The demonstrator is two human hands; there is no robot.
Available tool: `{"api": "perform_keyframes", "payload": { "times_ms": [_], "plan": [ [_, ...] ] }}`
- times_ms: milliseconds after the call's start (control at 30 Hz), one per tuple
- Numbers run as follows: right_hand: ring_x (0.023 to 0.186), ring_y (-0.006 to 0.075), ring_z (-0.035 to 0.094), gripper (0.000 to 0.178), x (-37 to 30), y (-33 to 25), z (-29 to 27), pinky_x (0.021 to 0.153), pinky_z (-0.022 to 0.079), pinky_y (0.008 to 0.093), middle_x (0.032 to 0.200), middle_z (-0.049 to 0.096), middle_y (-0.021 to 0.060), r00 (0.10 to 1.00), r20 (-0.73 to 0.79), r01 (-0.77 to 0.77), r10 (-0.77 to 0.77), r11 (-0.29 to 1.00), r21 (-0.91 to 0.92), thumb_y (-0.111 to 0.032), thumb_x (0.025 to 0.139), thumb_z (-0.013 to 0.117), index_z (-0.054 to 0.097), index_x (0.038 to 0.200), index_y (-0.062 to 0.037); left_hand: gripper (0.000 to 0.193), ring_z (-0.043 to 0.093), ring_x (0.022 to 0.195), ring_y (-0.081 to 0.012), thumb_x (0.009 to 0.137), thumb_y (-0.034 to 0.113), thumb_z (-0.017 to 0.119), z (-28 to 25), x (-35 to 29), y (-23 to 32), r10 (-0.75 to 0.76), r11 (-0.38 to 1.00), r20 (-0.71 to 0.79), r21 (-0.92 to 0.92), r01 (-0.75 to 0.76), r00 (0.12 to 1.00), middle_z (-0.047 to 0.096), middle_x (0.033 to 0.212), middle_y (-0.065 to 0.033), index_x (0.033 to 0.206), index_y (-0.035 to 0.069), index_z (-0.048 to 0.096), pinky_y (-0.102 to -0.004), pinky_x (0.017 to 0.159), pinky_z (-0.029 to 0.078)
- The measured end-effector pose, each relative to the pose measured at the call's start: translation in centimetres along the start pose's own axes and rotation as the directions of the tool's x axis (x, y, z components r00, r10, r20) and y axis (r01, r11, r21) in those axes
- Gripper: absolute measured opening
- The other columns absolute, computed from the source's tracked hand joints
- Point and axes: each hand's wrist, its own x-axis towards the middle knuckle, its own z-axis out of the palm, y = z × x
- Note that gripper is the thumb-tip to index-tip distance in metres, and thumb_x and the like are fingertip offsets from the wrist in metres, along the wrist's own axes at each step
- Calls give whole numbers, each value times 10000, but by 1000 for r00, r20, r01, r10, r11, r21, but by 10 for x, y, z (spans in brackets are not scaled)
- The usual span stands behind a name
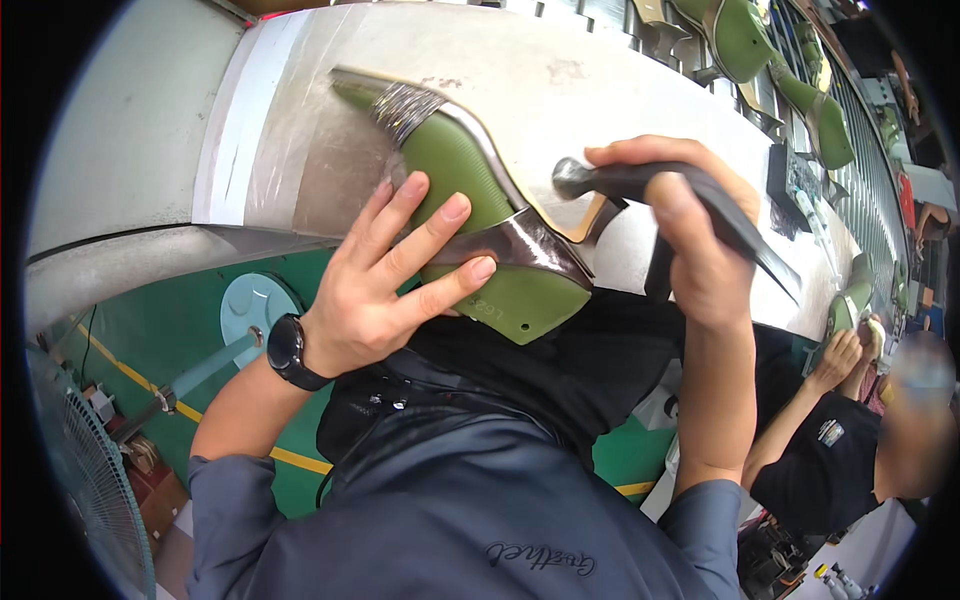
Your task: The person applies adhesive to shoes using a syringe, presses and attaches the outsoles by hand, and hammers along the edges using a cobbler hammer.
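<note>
A pointed shoe on a green last [460,165] lies on its side at the near edge of the worktable. It has a glittery band at the toe, a glossy dark-brown back part [520,240] and a pale sole edge. My left hand [385,265] grips it, fingers spread over the upper and the last; its thumb is mostly hidden underneath. My right hand [700,220] is closed round a shoemaker's hammer [735,220] with a rounded metal face and a long, tapering dark tail. The hammer's face is just right of the shoe, above the heel area, apart from the sole.
More green lasts with shoes [740,45] stand along a roller conveyor [860,190] at the right. A dark box [790,180] sits on the worktable [580,75]. At right a co-worker's hands [840,360] handle another last. A fan [95,480] stands at lower left, near a round pale-blue stool [255,300].
</note>
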Motion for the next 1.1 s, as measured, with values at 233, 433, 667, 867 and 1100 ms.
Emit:
{"api": "perform_keyframes", "payload": {
  "times_ms": [233,433,667,867,1100],
  "plan": [
    [1013,201,709,242,-35,17,13,936,541,330,1109,759,175,993,-84,-74,77,996,39,-116,981,657,687,1137,67,537,344,1514,-482,777,-79,709,-22,19,-27,-72,906,106,-409,110,992,424,1606,-251,1264,145,732,-527,1222,330],
    [1091,333,717,355,-71,34,37,1040,531,460,1127,730,258,975,-132,-121,181,922,367,-225,985,647,648,1149,90,615,404,1502,-329,992,89,530,1,45,-14,-358,623,25,-738,259,933,427,1600,-259,1544,-88,322,-432,1236,294],
    [1107,341,713,387,-78,39,42,1045,533,468,1137,727,259,970,-135,-134,204,904,407,-244,986,653,637,1168,97,542,522,1414,-288,1041,147,591,3,63,-14,-437,687,73,-616,385,896,544,1515,-220,1513,-62,428,-375,1180,373],
    [1109,347,711,421,-76,40,38,1037,537,463,1145,725,264,964,-160,-131,212,904,407,-283,997,648,635,1177,97,631,634,1275,-312,977,256,717,-6,80,-5,-485,680,158,-550,485,860,630,1395,-235,1456,-87,492,-376,1079,471],
    [1171,369,679,457,-68,47,9,1047,548,444,1213,683,265,844,-486,-14,226,915,402,-344,1093,490,594,1252,72,808,672,1165,-370,811,275,829,-14,119,-6,-427,792,167,-405,457,888,662,1253,-279,1423,-121,483,-409,998,514]
  ]
}}
